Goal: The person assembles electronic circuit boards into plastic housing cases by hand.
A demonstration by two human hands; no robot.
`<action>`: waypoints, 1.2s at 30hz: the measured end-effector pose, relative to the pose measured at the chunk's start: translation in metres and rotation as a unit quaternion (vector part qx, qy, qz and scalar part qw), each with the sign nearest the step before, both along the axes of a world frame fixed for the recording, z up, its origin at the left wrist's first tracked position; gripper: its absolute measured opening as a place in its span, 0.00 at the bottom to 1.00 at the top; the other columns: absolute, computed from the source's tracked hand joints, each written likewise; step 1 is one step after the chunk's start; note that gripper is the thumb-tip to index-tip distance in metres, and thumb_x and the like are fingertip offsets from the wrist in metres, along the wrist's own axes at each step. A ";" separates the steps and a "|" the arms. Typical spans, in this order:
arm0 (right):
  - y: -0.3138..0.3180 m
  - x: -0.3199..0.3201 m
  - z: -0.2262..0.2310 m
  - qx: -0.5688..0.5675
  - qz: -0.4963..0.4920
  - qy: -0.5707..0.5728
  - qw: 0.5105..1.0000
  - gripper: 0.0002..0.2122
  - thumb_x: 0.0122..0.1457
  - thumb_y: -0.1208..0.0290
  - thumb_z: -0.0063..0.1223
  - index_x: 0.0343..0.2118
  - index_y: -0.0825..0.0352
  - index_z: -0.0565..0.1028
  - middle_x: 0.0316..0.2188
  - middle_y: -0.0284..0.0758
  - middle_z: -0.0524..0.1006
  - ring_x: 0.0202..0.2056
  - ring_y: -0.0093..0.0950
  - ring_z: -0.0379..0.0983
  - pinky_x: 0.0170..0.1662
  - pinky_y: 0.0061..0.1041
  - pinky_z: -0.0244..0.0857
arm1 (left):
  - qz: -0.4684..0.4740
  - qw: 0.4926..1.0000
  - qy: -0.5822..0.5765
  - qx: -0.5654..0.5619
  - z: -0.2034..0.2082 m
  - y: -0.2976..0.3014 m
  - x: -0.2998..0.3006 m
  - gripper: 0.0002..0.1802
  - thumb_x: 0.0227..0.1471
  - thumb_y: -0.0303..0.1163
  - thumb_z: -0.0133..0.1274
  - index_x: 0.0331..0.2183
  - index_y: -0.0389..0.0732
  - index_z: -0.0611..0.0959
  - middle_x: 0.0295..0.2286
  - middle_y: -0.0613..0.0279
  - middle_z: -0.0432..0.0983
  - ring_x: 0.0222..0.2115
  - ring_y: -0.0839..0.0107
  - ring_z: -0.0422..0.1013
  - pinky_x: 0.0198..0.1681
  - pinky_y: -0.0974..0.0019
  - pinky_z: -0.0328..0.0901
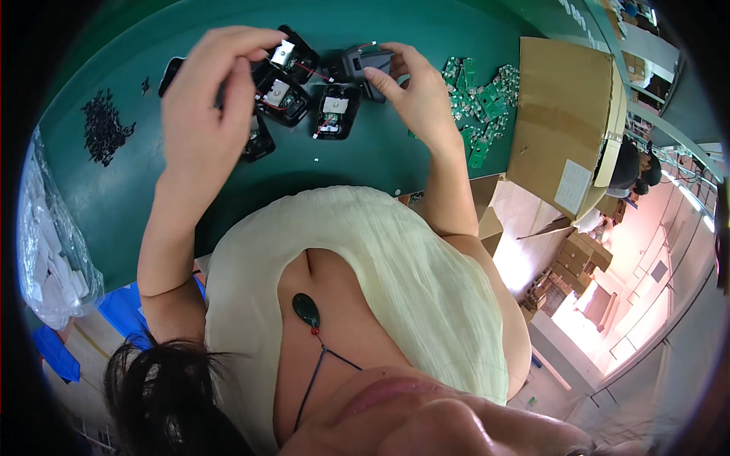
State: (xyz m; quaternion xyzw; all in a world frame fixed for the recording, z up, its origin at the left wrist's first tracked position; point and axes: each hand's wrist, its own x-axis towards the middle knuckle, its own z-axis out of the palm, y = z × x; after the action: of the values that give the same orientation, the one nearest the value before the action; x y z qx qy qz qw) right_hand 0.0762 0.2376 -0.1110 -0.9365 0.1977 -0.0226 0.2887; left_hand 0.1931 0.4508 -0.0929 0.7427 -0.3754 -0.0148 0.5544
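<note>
Right hand: its grip is closed around a dark casing [353, 67], thumb on the near face and fingers round the far edge; the right hand [403, 87] comes in from the right.
Left hand: the left hand [205, 95] is over the cluster of open housings, index finger reaching to the upper housing [304, 55]; thumb and index tips stand apart, but I cannot tell whether the grip holds anything, as the fingers hide it.
Casing position: at the far middle of the green desk [411, 163], just beyond the single open housing [346, 125] and right of the cluster.
Casing handling: probably light and stiff, with a smooth shell that could slide a little under dry fingers.
Casing hold: best taken by opposite side walls, as the right hand roughly does, keeping pressure off the red wire [367, 45] at its top.
Open housings: black shells with silver plates and thin wires; the middle housing [281, 97] and a lower housing [260, 140] sit close below the upper one. The shells look rigid, the wires and joints fragile, so the outer rim seems the safe place to pinch.
Around the hands: a pile of small black parts [105, 128] at left, green circuit boards [480, 106] at right beside a cardboard box [559, 114], and a clear plastic bag [57, 262] at the left edge.
</note>
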 end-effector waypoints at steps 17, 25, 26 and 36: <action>0.000 -0.004 0.000 0.043 -0.023 -0.251 0.967 0.19 0.42 0.78 0.61 0.40 0.67 0.69 0.30 0.35 0.70 0.29 0.25 0.69 0.30 0.21 0.65 | -0.493 0.819 0.168 -0.240 0.123 -0.080 -0.031 0.18 0.44 0.24 0.50 0.41 0.31 0.72 0.39 0.52 0.68 0.36 0.59 0.68 0.40 0.60 0.64; 0.002 -0.012 0.003 0.025 -0.022 -0.316 0.948 0.20 0.40 0.78 0.62 0.39 0.67 0.69 0.29 0.35 0.69 0.28 0.25 0.69 0.28 0.21 0.65 | -0.445 0.879 0.087 -0.149 0.134 -0.101 -0.049 0.22 0.44 0.27 0.52 0.43 0.31 0.71 0.42 0.53 0.67 0.39 0.58 0.67 0.43 0.60 0.63; 0.005 -0.013 0.005 0.041 -0.024 -0.322 0.945 0.20 0.41 0.78 0.62 0.40 0.67 0.69 0.29 0.35 0.69 0.28 0.26 0.69 0.28 0.21 0.65 | -0.435 0.886 0.076 -0.139 0.133 -0.102 -0.049 0.22 0.44 0.27 0.52 0.43 0.31 0.71 0.42 0.53 0.67 0.39 0.58 0.67 0.43 0.60 0.63; 0.015 -0.017 0.026 0.080 0.018 -0.367 0.926 0.21 0.42 0.81 0.61 0.42 0.69 0.69 0.36 0.37 0.72 0.34 0.27 0.71 0.34 0.22 0.67 | -0.186 0.979 0.071 0.053 0.029 -0.065 -0.034 0.25 0.53 0.40 0.48 0.51 0.41 0.66 0.41 0.57 0.66 0.38 0.68 0.66 0.38 0.70 0.61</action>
State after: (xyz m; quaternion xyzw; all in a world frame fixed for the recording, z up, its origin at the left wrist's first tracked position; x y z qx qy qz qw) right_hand 0.0597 0.2530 -0.0852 -0.8396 0.0624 -0.3439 0.4157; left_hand 0.1587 0.3862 -0.0641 0.6852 -0.4650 -0.1902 0.5274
